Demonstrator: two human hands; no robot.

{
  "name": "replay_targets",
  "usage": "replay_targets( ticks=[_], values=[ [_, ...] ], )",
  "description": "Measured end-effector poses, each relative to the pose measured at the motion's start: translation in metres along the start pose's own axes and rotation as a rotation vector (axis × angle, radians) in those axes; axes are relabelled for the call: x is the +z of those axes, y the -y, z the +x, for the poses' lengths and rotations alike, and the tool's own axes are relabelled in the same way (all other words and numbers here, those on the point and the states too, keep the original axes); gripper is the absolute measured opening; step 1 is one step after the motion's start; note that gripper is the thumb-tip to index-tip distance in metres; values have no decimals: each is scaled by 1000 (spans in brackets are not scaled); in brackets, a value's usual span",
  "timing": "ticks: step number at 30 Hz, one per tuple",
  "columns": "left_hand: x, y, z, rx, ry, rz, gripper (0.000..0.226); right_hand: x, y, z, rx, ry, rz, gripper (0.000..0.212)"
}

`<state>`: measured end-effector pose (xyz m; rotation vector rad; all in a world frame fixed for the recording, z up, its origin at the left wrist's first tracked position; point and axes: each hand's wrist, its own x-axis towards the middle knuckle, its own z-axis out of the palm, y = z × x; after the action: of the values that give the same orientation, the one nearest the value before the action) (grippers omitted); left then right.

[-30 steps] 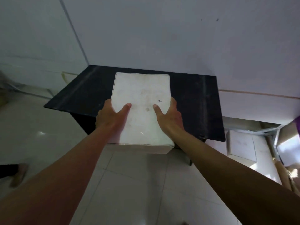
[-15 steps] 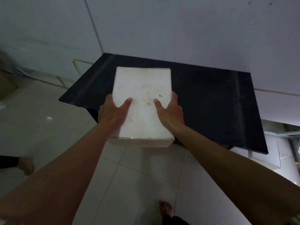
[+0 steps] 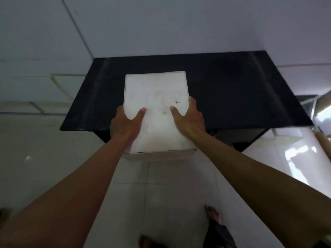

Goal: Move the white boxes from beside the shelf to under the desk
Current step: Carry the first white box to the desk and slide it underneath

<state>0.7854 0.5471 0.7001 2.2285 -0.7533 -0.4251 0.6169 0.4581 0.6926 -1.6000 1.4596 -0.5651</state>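
A: Where's the white box (image 3: 156, 111) rn?

B: Up in the air, clamped btwn both hands, in front of and over the near edge of the black desk (image 3: 232, 90). Left hand (image 3: 125, 122) grips the left side, right hand (image 3: 189, 119) the right side, thumbs lying on the lid, fingers wrapped round the sides & out of sight.

A: So the carry's nearly over. How to do the next bit well?

B: Imo: bend the knees, bring the box down low before pushing fwd, since it has to go under the top, not on it. Keep it level, grip even on both sides so it doesn't tip. Watch the desk's front edge w/ the knuckles. Bare feet (image 3: 213, 214) are right below on the tiled floor (image 3: 53, 149), so no letting go early.

A: What can't you make out?

B: The space under the desk, mostly: it's dark, only a strip shows, can't tell if other boxes sit there. Box underside hidden too. Right edge has bright glare & some blurry stuff, can't ID it. No shelf in view.
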Motion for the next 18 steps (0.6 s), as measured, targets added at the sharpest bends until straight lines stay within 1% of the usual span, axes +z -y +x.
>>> replay_targets(
  ticks=[4,7,10,14,18],
  values=[
    [-26,29,9,53,80,67,70,34,-2,-32,63,-51,27,74],
    [-41,50,9,63,132,77,69,53,-4,-52,46,-68,41,71],
    [-53,73,3,42,114,63,68,70,-2,-64,27,-47,2,73],
    [-75,107,-6,13,86,62,66,99,2,-85,-9,-8,-10,69],
    [-95,148,-5,-11,102,62,63,134,5,-109,-2,12,1,66]
  ],
)
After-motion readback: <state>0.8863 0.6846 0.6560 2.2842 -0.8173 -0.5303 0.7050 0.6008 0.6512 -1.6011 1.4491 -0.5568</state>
